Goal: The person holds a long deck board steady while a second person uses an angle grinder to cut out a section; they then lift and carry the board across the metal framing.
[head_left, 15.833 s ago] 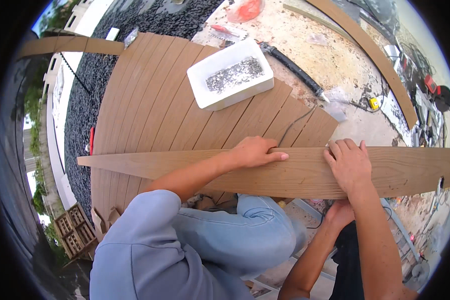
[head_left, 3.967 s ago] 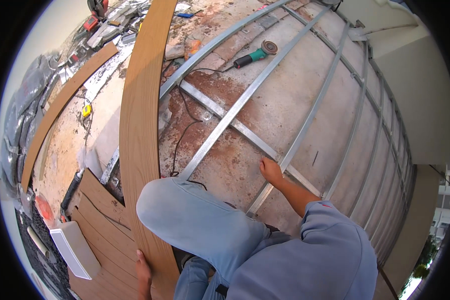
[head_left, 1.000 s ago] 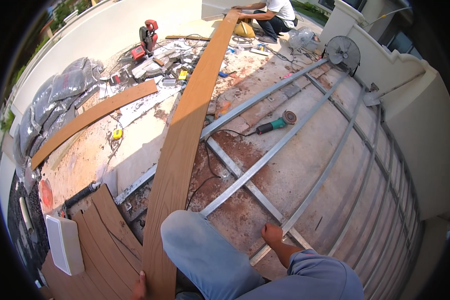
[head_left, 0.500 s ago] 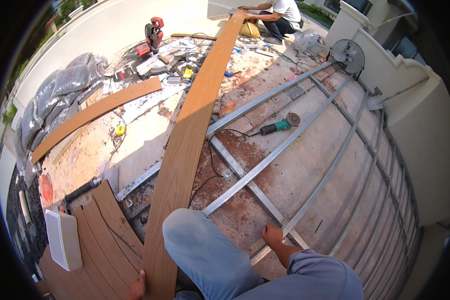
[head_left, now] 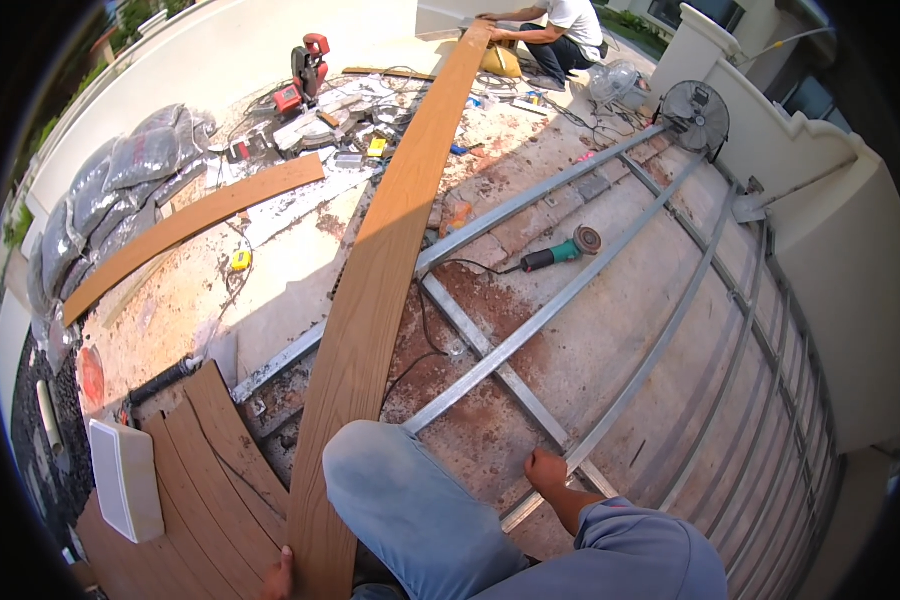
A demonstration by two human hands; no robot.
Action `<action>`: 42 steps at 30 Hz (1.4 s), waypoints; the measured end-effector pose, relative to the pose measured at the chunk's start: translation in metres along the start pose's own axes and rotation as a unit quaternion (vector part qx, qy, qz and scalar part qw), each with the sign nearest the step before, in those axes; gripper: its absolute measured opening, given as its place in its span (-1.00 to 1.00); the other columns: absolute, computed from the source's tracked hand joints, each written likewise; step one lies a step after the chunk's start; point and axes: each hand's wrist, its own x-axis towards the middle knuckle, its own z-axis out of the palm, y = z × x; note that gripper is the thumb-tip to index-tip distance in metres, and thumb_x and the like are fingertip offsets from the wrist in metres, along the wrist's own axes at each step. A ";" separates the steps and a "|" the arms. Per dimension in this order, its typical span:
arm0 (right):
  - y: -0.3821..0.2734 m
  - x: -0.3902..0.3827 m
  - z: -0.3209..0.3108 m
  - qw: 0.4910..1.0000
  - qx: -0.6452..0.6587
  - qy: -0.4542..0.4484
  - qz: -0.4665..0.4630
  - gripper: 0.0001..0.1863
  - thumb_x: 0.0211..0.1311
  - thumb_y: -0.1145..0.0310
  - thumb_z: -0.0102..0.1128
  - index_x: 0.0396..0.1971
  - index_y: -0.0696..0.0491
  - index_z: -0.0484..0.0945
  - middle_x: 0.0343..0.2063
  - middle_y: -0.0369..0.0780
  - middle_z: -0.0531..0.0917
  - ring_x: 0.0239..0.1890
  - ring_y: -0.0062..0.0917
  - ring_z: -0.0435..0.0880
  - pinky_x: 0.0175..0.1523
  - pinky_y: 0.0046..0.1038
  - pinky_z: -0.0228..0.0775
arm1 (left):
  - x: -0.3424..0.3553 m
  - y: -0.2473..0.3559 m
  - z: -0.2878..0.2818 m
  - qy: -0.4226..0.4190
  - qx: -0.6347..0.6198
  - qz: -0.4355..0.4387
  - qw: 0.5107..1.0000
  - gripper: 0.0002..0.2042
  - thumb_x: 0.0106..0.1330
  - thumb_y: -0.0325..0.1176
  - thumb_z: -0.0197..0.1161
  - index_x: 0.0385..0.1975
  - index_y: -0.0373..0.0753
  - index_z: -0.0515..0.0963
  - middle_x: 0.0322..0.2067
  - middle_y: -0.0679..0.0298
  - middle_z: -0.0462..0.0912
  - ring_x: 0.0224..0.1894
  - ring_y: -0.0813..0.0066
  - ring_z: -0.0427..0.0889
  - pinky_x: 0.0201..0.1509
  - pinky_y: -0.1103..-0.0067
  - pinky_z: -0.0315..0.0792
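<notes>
A long wooden decking plank [head_left: 390, 225] runs from beside my bent knee up to a crouching co-worker [head_left: 560, 35], whose hands rest on its far end. My left hand [head_left: 279, 576], low in the picture, grips the plank's near end at its left edge; part of the hand is cut off by the lower rim. On the right, my right hand [head_left: 547, 470] is closed in a fist next to a galvanised metal joist [head_left: 630, 385], with nothing visible in it. An angle grinder [head_left: 560, 250] with a green body lies between the joists, its black cord running left.
Laid deck boards [head_left: 195, 470] carry a white box-shaped speaker [head_left: 125, 480] at the lower left. Beyond are another loose plank [head_left: 195, 225], stacked grey bags [head_left: 120, 180], a red cutting saw [head_left: 305, 75] amid scattered scraps, and a yellow tape measure [head_left: 241, 260]. A fan [head_left: 695, 115] stands by the right wall.
</notes>
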 end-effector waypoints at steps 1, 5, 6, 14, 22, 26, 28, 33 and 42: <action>0.000 0.000 0.000 1.000 0.000 0.000 0.000 -0.74 0.19 0.18 0.12 -0.48 0.08 0.58 -0.50 -0.04 0.67 -0.41 -0.07 0.66 -0.24 -0.06 0.49 | 0.000 -0.004 -0.001 0.001 0.000 0.000 1.000 -0.13 0.45 0.33 -0.31 0.33 -0.49 0.25 0.32 -0.05 0.33 0.41 0.15 0.24 0.49 0.42 0.11; 0.003 -0.001 0.002 1.000 0.001 0.007 -0.003 -0.74 0.18 0.18 0.12 -0.49 0.07 0.58 -0.51 -0.05 0.66 -0.42 -0.07 0.66 -0.25 -0.06 0.48 | -0.001 -0.010 -0.001 -0.002 0.017 -0.029 0.999 -0.13 0.45 0.34 -0.31 0.34 -0.48 0.23 0.34 -0.06 0.30 0.43 0.14 0.21 0.50 0.41 0.09; 0.005 -0.001 0.003 1.000 0.004 0.013 -0.008 -0.74 0.17 0.18 0.12 -0.49 0.07 0.59 -0.51 -0.05 0.66 -0.42 -0.07 0.66 -0.25 -0.06 0.48 | -0.002 -0.010 0.000 -0.002 0.020 -0.033 0.999 -0.12 0.44 0.34 -0.31 0.34 -0.47 0.23 0.34 -0.06 0.30 0.43 0.14 0.21 0.49 0.41 0.09; 0.004 -0.001 0.000 1.000 0.008 0.013 -0.006 -0.75 0.17 0.19 0.13 -0.49 0.07 0.58 -0.51 -0.04 0.66 -0.42 -0.07 0.66 -0.25 -0.06 0.48 | -0.017 -0.006 0.001 0.010 0.047 -0.042 0.998 -0.09 0.41 0.38 -0.32 0.34 -0.46 0.25 0.33 -0.09 0.31 0.42 0.11 0.21 0.49 0.40 0.10; -0.003 -0.002 -0.006 1.000 0.017 0.014 -0.012 -0.74 0.17 0.20 0.11 -0.49 0.09 0.59 -0.50 -0.03 0.66 -0.41 -0.07 0.66 -0.24 -0.08 0.49 | -0.020 -0.004 0.002 0.021 0.056 -0.045 0.997 -0.10 0.41 0.38 -0.32 0.31 -0.45 0.30 0.30 -0.08 0.37 0.40 0.12 0.26 0.47 0.40 0.13; -0.001 -0.002 -0.004 1.000 0.012 0.015 -0.013 -0.75 0.17 0.21 0.12 -0.49 0.10 0.58 -0.51 -0.03 0.66 -0.42 -0.07 0.66 -0.25 -0.08 0.49 | -0.018 -0.003 0.004 0.026 0.059 -0.044 0.997 -0.12 0.43 0.36 -0.31 0.29 -0.44 0.35 0.27 -0.06 0.41 0.37 0.14 0.31 0.45 0.40 0.16; 0.000 -0.002 -0.003 1.000 0.013 0.018 -0.016 -0.75 0.16 0.21 0.12 -0.50 0.10 0.58 -0.51 -0.03 0.66 -0.43 -0.07 0.66 -0.25 -0.08 0.49 | -0.017 -0.003 0.004 0.027 0.062 -0.040 0.997 -0.13 0.43 0.36 -0.31 0.28 -0.44 0.36 0.26 -0.06 0.43 0.36 0.15 0.32 0.45 0.40 0.16; 0.000 -0.002 -0.003 1.000 0.005 0.011 -0.016 -0.73 0.20 0.17 0.12 -0.48 0.08 0.58 -0.51 -0.03 0.67 -0.44 -0.08 0.66 -0.26 -0.06 0.50 | -0.019 0.000 0.005 0.047 0.082 -0.078 0.992 -0.11 0.41 0.38 -0.28 0.25 -0.46 0.38 0.23 -0.06 0.46 0.34 0.16 0.36 0.43 0.40 0.20; 0.000 -0.002 -0.004 1.000 0.011 0.021 -0.017 -0.75 0.17 0.21 0.12 -0.49 0.09 0.58 -0.51 -0.03 0.66 -0.44 -0.07 0.66 -0.27 -0.07 0.49 | -0.012 -0.016 0.001 0.011 0.033 -0.045 0.998 -0.08 0.40 0.40 -0.29 0.33 -0.46 0.27 0.33 -0.07 0.32 0.42 0.15 0.22 0.49 0.40 0.10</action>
